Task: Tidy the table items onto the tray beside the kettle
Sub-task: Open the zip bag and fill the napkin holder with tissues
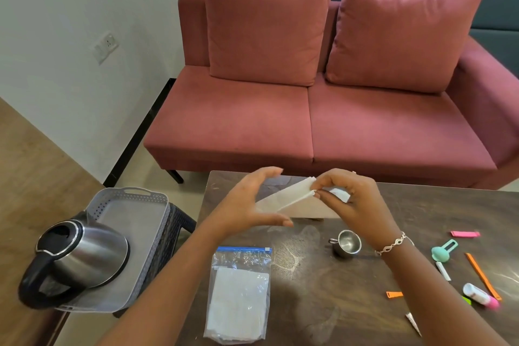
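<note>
Two hands are raised above the far part of the surface [421,211]. The right hand [348,199] pinches the upper right corner of a folded white napkin [295,199], and a bracelet [391,244] sits on its wrist. The left hand [250,202] is cupped round the napkin's left end, fingers above and thumb below. That end is hidden behind the palm, so a grip cannot be confirmed.

The surface's left edge runs just beside a dark stool [179,219] that carries the grey tray [165,205]. The far edge faces a red sofa [309,109]. The right edge is cut off by the frame.

Several small items lie near the right edge and are too blurred to identify, among them a pink strip [464,234], an orange strip [483,275] and a teal piece [443,248].

The tray holds the steel kettle [84,255] at its near end. A zip bag [238,292] lies flat on the near surface and contains folded white sheets. A steel cup [346,243] stands upright to the right of the bag.
</note>
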`<state>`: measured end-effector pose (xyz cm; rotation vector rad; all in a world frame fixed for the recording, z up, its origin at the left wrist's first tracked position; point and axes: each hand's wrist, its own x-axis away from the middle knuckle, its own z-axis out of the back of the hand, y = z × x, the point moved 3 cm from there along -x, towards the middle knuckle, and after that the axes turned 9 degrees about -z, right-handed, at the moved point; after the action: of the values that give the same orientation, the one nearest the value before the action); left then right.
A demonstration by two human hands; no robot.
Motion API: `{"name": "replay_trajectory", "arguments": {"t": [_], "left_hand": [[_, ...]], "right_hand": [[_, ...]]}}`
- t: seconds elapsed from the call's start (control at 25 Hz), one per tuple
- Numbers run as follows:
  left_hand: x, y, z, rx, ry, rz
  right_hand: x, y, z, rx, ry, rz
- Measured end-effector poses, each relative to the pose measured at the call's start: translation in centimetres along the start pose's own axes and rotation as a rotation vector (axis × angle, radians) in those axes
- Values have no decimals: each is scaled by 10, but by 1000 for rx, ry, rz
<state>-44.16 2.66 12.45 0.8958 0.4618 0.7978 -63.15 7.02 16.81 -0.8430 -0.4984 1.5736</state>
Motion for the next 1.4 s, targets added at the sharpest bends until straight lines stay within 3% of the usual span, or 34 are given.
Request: {"name": "replay_trajectory", "arguments": {"t": [0.08, 0.24, 0.44, 0.6, 0.88, 1.24, 1.4], "left_hand": [[-13, 18, -4, 29, -51, -49], [-28, 33, 2, 48, 3, -81], [-31, 33, 4, 61, -7, -78], [-32, 28, 6, 8, 19, -72], [-31, 13, 12, -40, 44, -34], [-53, 22, -10, -181, -16, -72], [-78, 20, -15, -272, 25, -80]], "right_hand": [[-5, -4, -1, -20, -39, 0], [-15, 6, 10, -236, -146, -146], [-7, 26, 7, -21, -418, -270], [0, 42, 9, 65, -279, -295], [13, 69, 28, -33, -194, -424], [-15, 42, 7, -28, -224, -266], [-35, 48, 2, 121, -65, -253]]}}
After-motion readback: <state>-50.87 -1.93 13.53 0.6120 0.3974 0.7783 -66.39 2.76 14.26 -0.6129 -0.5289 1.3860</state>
